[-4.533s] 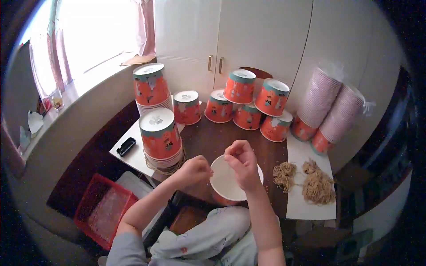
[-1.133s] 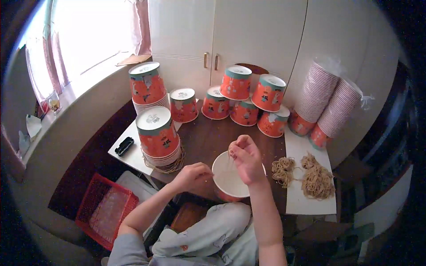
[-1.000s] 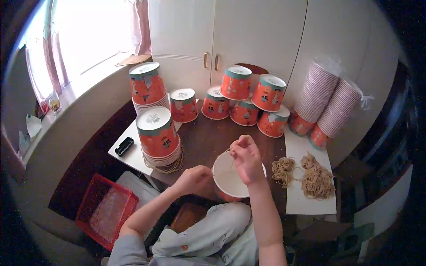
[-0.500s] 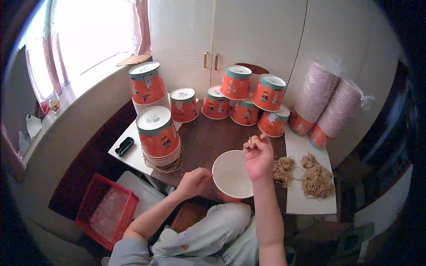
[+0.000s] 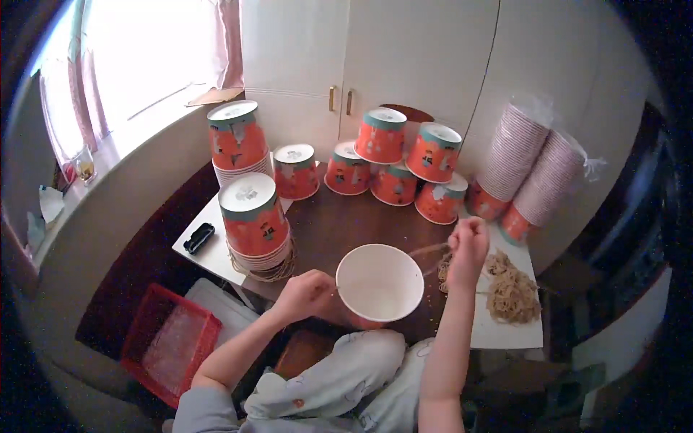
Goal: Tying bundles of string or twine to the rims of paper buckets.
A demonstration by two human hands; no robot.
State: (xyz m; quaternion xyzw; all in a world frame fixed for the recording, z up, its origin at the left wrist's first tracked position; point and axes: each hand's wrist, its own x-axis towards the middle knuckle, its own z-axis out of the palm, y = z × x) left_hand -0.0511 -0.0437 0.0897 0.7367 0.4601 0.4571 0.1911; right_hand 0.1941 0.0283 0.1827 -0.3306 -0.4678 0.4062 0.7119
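Head view: left hand (image 5: 304, 294), fingertips pressed together just beside the left rim; anything pinched too small to tell. Orange, white-lined bucket (image 5: 380, 281), mouth up, between both hands. Tangled cord heap (image 5: 514, 297), right. Right hand (image 5: 469, 247), apart from the bucket, fingers pinching a blurred strand (image 5: 431, 250) trailing toward the rim. Upturned buckets (image 5: 382, 138), far.

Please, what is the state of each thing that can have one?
Near bucket: upright, open.
Left hand: fingers closed near its rim.
Right hand: closed on string, which bows.
Twine heaps: tangled.
Orange buckets behind: upside down.
Wrapped stacks: nested, base down.
Red basket: open.
Cupboard doors: shut.
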